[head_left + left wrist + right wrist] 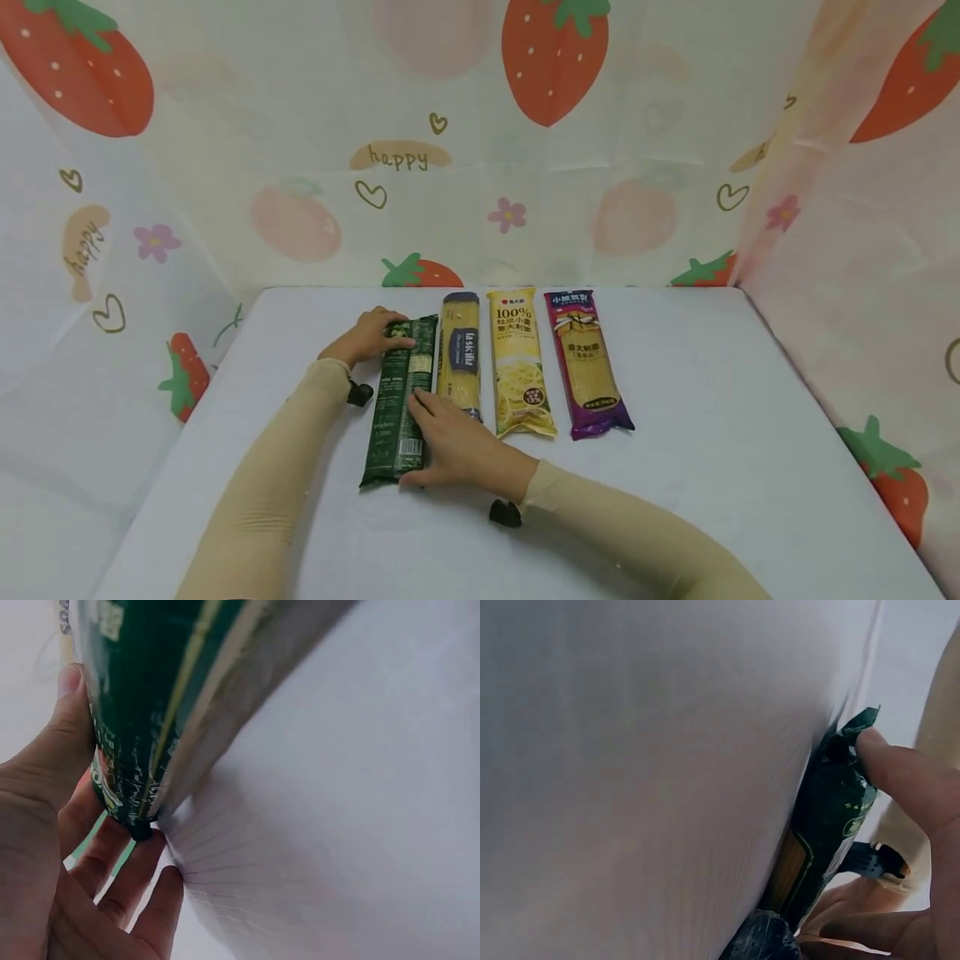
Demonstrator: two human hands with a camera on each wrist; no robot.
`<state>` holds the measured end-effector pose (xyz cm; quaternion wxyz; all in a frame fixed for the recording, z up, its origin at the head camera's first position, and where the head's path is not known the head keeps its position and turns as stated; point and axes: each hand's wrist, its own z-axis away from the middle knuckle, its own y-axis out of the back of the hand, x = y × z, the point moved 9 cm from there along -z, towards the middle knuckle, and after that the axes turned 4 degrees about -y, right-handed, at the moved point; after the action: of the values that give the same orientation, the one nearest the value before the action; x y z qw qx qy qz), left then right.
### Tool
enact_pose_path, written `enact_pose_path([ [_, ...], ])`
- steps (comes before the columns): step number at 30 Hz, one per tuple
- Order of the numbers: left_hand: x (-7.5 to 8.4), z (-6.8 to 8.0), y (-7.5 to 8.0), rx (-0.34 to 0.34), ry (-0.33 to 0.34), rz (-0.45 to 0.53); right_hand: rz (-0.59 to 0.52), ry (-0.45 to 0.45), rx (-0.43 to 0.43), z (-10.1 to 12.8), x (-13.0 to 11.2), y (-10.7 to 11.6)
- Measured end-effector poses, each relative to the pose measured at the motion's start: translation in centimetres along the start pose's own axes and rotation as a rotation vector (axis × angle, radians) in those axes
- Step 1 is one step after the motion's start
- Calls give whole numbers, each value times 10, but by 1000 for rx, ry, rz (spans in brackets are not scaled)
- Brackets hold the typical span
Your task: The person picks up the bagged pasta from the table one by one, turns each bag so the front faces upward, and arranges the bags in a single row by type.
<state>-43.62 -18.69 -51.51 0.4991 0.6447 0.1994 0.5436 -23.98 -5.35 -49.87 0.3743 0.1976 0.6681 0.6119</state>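
A dark green packet of spaghetti (397, 400) lies at the left end of a row on the white table, slightly slanted. My left hand (372, 335) grips its far end, thumb across the top face and fingers around the end, as the left wrist view shows with the packet (142, 705) beside the thumb. Lower down, my right hand (457, 446) holds the near end, its thumb at the crimped corner and its fingers along the right side. In the right wrist view the green packet (832, 802) shows its side, and part of it is hidden by the fingers.
Right of the green packet lie a clear pasta packet with a blue label (463, 350), a yellow noodle packet (517, 367) and a purple spaghetti packet (588, 362). The right hand partly covers the blue-labelled one. Strawberry-printed cloth (465, 217) walls the table's back and sides.
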Motion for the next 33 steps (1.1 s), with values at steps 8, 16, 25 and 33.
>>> enact_pose_path([
  [8, 0, 0, -1, -5, -4, -22, 132, -29, -31, -6, -4, -5],
  [16, 4, -2, -1, 6, -15, -28, 251, -118, -25, -9, -5, -11],
  [25, 4, 0, -3, 12, -12, -15, 264, -126, -43, -9, -8, -9],
  [33, -6, 9, -6, -34, 16, 61, 231, -126, -78, -11, -12, -11],
])
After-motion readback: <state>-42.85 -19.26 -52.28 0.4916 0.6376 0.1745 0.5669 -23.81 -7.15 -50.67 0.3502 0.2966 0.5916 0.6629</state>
